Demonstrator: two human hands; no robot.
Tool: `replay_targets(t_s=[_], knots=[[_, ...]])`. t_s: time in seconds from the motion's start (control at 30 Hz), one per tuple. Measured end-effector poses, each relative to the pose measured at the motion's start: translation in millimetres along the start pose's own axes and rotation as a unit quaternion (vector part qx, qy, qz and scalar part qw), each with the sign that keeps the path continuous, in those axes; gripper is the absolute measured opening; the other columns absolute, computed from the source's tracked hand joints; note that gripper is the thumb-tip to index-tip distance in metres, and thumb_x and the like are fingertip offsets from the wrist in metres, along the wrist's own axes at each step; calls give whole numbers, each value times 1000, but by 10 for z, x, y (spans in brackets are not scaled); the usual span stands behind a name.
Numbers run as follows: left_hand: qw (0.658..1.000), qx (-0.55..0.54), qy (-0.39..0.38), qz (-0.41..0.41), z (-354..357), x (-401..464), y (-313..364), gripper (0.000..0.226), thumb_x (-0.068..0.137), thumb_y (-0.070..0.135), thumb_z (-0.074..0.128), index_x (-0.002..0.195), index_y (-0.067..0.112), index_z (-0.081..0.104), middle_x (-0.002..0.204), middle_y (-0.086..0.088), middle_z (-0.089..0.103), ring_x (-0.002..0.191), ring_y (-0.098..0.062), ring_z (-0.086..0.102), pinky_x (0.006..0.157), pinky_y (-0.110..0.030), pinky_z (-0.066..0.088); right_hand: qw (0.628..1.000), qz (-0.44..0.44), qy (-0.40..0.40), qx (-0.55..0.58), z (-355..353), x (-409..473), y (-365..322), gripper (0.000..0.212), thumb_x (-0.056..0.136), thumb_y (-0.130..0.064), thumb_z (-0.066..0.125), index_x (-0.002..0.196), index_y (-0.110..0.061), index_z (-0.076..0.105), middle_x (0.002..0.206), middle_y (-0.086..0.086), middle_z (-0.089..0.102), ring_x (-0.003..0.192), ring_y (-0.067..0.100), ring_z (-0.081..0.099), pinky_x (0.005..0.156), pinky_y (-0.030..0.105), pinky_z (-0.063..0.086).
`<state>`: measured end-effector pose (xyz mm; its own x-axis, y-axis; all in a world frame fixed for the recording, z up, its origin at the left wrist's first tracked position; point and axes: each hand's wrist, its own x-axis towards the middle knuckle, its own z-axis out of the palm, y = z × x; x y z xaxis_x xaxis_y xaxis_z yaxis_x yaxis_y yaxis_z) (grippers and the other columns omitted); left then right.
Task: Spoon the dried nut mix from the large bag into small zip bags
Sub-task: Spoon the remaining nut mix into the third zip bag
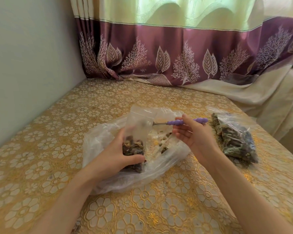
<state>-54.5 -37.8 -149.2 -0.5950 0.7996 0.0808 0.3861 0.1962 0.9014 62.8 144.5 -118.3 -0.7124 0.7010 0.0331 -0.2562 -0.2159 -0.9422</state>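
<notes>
between the left hand (123, 154) fingers and thumb: small zip bag (136, 132), clamped upright, mouth kept open for filling. at the right hand (191, 132) fingertips: purple-handled spoon (179, 122), pinched, bowl entered into the mouth. beneath both: large bag (159, 159), nut mix (164, 146) nearly spent. beyond the right fingers: filled bag (235, 137), set aside.

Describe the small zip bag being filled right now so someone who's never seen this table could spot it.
On the gold floral tablecloth, a large crumpled clear bag lies in the middle. The small zip bag stands upright over it, gripped by the left hand. Unlike the filled bags lying right, it's open, only partly full.
</notes>
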Motion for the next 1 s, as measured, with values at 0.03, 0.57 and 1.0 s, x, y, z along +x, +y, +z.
replay_targets(t_s=[0.03, 0.57, 1.0], knots=[[1000, -4, 1, 1, 3, 0, -1, 77, 69, 32, 77, 128, 45, 29, 111, 24, 46, 87, 14, 55, 62, 1, 39, 1000, -15, 4, 0, -11, -11, -40, 22, 95, -20, 54, 86, -2, 65, 72, 6, 73, 59, 12, 64, 57, 19, 55], [1000, -17, 17, 7, 15, 26, -19, 74, 67, 25, 80, 121, 42, 33, 107, 18, 53, 81, 17, 56, 64, 0, 41, 980, -167, -92, -58, 39, -193, -346, 19, 95, -13, 50, 91, -4, 66, 86, 16, 73, 63, 16, 61, 57, 20, 49], [1000, -22, 11, 2, 12, 17, -4, 71, 61, 33, 80, 113, 48, 34, 106, 18, 55, 83, 18, 56, 63, 0, 42, 983, -181, -35, -14, -74, -120, -328, 24, 96, -25, 51, 85, -8, 65, 84, 15, 73, 60, 14, 56, 54, 20, 47]])
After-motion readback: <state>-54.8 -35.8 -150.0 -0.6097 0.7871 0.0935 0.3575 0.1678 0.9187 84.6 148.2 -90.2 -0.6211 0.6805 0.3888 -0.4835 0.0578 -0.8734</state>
